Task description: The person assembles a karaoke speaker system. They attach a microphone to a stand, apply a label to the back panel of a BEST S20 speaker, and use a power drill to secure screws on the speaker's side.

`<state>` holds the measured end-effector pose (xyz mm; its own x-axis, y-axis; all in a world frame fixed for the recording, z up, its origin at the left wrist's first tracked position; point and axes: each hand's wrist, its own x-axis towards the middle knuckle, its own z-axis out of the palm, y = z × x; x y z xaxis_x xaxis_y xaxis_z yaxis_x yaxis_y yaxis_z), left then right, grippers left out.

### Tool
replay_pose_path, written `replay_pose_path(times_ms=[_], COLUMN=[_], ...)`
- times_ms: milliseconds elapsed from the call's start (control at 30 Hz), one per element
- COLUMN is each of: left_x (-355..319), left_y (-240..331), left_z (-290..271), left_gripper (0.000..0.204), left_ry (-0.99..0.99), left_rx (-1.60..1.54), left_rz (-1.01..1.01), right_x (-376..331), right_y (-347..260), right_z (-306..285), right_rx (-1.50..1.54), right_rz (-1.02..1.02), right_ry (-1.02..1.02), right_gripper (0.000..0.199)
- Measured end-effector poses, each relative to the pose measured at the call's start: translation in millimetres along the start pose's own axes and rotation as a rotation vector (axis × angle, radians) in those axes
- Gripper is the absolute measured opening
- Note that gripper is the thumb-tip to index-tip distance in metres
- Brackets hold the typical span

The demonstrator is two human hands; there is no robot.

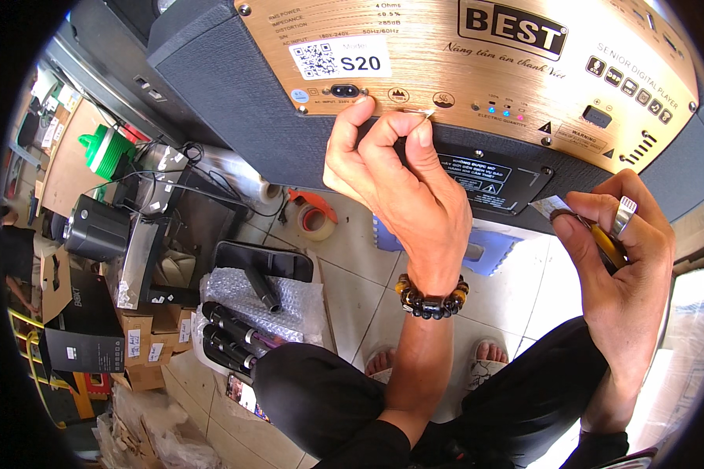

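Note:
A large black speaker with a gold back panel fills the top of the view. At the panel's lower edge, just below the power socket, is my left hand. Its thumb and index finger pinch a thin pale sliver, perhaps film; too small to be sure. My right hand grips a utility knife with a yellow body, most of which the fingers hide. Its broad metal blade points up and left, in front of the speaker's dark lower part.
Left of my knees, several black microphones lie by bubble wrap and a black case. A tape roll in an orange dispenser sits on the tiles. Cardboard boxes and cables crowd the far left. A blue mat lies under the speaker.

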<state>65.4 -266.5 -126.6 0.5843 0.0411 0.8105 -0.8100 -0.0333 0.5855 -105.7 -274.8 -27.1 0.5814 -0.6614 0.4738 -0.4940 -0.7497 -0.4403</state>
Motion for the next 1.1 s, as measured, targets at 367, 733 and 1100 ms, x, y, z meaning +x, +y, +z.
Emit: replay_pose_path(times_ms=[367, 733, 1100], left_x=[0, 4, 5], left_y=[2, -1, -5], left_z=[1, -11, -13], left_gripper=[0.019, 0.022, 0.013], left_ry=[0.027, 0.024, 0.017], left_rx=[-0.049, -0.140, -0.094], left_rz=[-0.053, 0.004, 0.000], right_x=[1, 0, 0], right_y=[-2, 1, 1], right_z=[-1, 2, 4], right_rx=[-0.011, -0.022, 0.022], right_rz=[-0.010, -0.017, -0.021], right_ry=[-0.003, 0.000, 0.018], right_gripper=[0.009, 0.008, 0.008])
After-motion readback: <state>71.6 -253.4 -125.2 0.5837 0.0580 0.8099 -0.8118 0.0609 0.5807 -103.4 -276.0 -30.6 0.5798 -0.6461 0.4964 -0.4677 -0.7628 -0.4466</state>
